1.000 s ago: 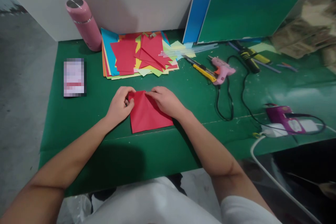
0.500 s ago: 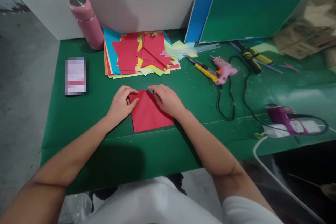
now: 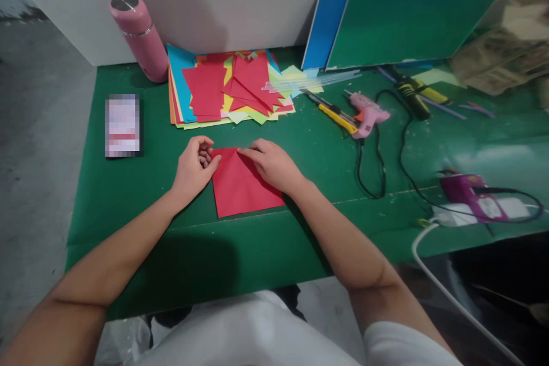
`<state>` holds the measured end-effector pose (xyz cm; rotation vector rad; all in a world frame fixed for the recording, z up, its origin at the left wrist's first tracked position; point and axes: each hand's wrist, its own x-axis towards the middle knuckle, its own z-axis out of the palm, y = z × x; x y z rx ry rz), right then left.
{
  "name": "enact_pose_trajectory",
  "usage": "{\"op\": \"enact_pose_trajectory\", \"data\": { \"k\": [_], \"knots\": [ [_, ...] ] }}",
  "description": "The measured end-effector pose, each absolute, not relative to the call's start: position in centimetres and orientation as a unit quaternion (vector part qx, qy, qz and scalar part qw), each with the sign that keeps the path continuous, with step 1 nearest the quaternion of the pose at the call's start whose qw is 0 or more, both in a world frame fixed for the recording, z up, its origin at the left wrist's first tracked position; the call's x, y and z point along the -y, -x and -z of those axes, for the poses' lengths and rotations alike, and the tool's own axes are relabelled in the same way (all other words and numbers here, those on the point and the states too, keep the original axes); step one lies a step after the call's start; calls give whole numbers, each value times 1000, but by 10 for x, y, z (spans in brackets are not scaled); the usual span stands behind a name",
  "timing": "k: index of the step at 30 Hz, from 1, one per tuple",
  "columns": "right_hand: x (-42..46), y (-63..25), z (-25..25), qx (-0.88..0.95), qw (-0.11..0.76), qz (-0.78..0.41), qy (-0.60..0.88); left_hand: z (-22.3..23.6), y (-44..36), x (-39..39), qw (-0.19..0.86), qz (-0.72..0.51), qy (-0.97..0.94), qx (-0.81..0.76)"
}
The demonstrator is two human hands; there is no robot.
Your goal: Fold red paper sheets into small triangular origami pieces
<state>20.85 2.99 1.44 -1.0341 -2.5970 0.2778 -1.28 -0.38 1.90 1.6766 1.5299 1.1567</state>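
Observation:
A sheet of red paper (image 3: 249,186) lies on the green table in front of me, with faint creases fanning from the middle of its top edge. At its upper left corner is my left hand (image 3: 195,166); the thumb touches the paper's edge and the other fingers curl loosely beside it, apart from the thumb. My right hand (image 3: 277,166) rests over the paper's upper right part. Its index finger reaches to the middle of the top edge, while the remaining fingers are partly hidden beneath the hand. That hand and forearm cover the paper's right side.
Behind the paper is a stack of coloured paper (image 3: 201,124) with red pieces on top. A pink bottle (image 3: 143,40) stands back left, above a blurred-out box (image 3: 123,126). Rightward lie a yellow cutter (image 3: 337,119), a pink glue gun (image 3: 369,114) and a power strip (image 3: 457,214).
My left fingers have drawn back from the paper's top edge and curled. My right index finger has come down onto the middle of the top edge. The paper has barely moved.

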Motion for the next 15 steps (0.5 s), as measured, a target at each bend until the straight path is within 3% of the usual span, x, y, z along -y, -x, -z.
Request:
{"op": "enact_pose_trajectory", "data": {
  "k": [15],
  "knots": [
    [-29, -209, -16, 910, 165, -112, 363, -27, 22, 3, 128, -286, -823, -473]
  ]
}}
